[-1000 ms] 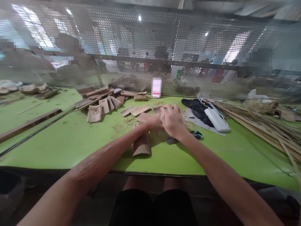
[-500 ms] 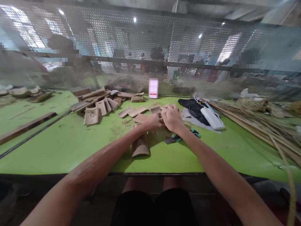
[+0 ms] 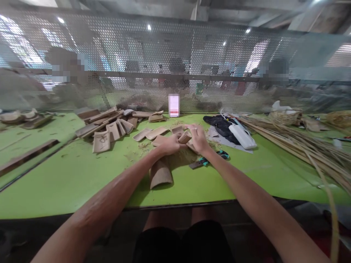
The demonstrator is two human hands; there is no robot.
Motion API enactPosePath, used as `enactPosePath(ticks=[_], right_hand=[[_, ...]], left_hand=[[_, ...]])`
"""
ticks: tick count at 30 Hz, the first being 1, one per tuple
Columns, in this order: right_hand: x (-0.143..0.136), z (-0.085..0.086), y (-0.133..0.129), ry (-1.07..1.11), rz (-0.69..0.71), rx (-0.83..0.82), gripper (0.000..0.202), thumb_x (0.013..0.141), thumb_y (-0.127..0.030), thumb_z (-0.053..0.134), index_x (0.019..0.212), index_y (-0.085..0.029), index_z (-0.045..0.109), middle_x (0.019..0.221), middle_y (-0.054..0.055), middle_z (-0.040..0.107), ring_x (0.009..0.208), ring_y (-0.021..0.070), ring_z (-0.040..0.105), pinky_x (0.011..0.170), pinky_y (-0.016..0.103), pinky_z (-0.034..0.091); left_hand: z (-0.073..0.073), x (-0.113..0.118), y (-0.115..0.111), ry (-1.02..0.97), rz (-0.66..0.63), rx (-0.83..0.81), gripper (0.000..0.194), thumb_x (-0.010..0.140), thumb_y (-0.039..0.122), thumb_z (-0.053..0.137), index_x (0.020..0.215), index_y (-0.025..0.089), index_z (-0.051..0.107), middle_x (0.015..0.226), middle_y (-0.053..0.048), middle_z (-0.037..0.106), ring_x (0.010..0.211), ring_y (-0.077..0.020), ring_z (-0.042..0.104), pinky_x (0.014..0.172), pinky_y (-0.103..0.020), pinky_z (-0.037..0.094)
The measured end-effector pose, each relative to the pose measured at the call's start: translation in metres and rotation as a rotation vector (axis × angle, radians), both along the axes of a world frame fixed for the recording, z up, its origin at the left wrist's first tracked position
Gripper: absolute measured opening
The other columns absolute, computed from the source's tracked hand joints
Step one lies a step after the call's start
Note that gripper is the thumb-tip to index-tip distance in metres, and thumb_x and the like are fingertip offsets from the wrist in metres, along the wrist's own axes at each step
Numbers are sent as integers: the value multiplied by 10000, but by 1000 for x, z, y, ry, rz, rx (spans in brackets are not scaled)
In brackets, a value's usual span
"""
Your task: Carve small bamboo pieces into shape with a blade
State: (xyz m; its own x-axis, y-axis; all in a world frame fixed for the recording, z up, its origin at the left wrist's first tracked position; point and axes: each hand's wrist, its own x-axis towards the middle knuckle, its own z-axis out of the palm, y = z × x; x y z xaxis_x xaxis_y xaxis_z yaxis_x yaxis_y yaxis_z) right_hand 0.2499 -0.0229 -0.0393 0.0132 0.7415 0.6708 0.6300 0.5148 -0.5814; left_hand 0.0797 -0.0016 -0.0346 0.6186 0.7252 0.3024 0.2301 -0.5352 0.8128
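Close together above the green table, my left hand (image 3: 171,144) and my right hand (image 3: 200,139) are closed around a short bamboo piece (image 3: 184,137). One end of it shows between them; the fingers cover the rest. A further bamboo edge shows just under my right hand, and I cannot tell whether it is a separate piece. Below my left wrist lies a curved bamboo piece (image 3: 160,174), partly hidden by the forearm. A utility knife (image 3: 210,159) with a teal and black handle rests beside my right wrist. Several cut bamboo pieces (image 3: 157,133) lie just beyond my left hand.
A pile of bamboo pieces (image 3: 109,122) spreads at the back left. An upright phone (image 3: 174,106) leans on the perforated metal screen (image 3: 153,54). To the right are a black cloth (image 3: 219,128), a white power bank-like block (image 3: 242,137) and long bamboo strips (image 3: 287,146).
My hands have turned the bamboo piece so that its end now shows between them. The right hand's fingers have shifted off its top. The camera view has moved slightly.
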Motion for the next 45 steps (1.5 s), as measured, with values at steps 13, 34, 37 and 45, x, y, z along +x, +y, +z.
enactPosePath(ticks=[13,34,37,45], right_hand=[[12,2,1,93,198,-192,496,1025,-482,364,1155,-202,751,1278,120,710,1237,274,623,1134,457,439],[-12,21,-27,-426,95,43,454,1037,-307,352,1295,-208,711,1298,97,699,1182,303,523,1054,513,416],[-13,22,-29,-475,147,84,432,1030,-311,379,1285,-213,714,1300,104,677,1211,310,506,1078,528,386],[-11,23,-25,-445,112,70,357,1011,-302,402,1081,-193,735,1052,124,623,1010,296,504,958,507,423]], left_hand=[[12,-9,-10,-39,-211,-155,736,776,455,746,1416,246,448,1411,-137,578,1321,-350,541,1045,-457,491],[-24,6,15,-344,-5,16,655,633,343,899,1043,203,407,1145,-112,634,1101,-274,631,936,-422,545],[-21,4,15,-336,20,-21,630,643,357,892,1024,203,413,1119,-98,632,1073,-262,638,923,-417,550],[-13,0,11,-261,62,-143,655,622,351,911,1062,176,457,1093,-98,640,1048,-268,635,917,-444,548]])
